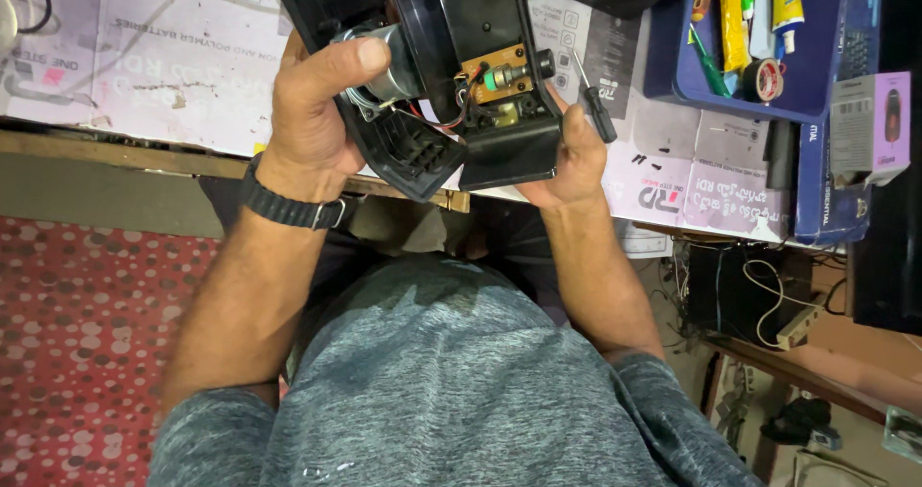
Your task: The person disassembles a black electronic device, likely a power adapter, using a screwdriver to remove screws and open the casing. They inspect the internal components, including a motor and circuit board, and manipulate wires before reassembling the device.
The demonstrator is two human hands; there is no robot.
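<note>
We see cardboard-covered table filling 12 o'clock. Open black plastic housing at centre, grey motor and small circuit board exposed. Left hand clasps housing at 9 o'clock, thumb on motor. Right hand grips 3 o'clock edge. Black-handled screwdriver beside right thumb.

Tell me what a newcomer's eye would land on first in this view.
The opened black plastic housing at top centre draws the eye first, its silver motor and small brown circuit board exposed. The left hand grips it from the left with the thumb over the motor, while the right hand supports its lower right edge. A black-handled screwdriver lies just right of it, and a blue tray of tubes and tools sits at the upper right.
</note>
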